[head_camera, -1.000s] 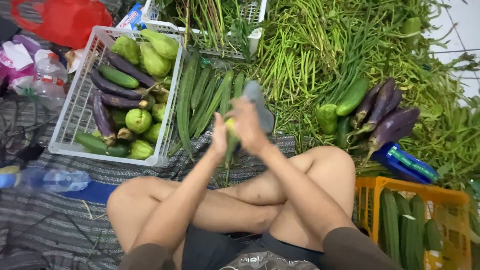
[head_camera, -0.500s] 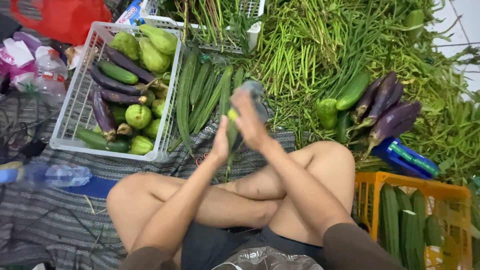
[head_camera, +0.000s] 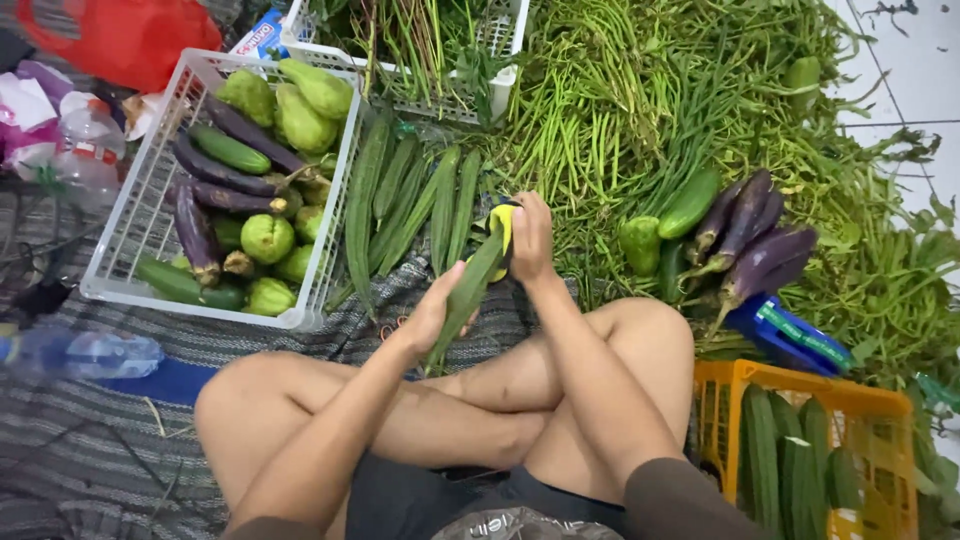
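Your left hand (head_camera: 432, 315) and right hand (head_camera: 530, 243) are bare, no gloves, rings or watch showing on either; behind the hands your forearms are uncovered too; nearer your body than the right hand, a dark brown sleeve edge covers the upper arm; below both hands your legs are bare, with dark shorts, possibly charcoal, and a lighter patterned hem over them.

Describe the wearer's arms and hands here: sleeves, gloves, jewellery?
Both arms are bare from the lower frame edge up to the hands; no sleeves show. The left hand and right hand wear no gloves, and no rings, watch or wristbands are visible. Lower down, dark shorts and bare crossed legs show.
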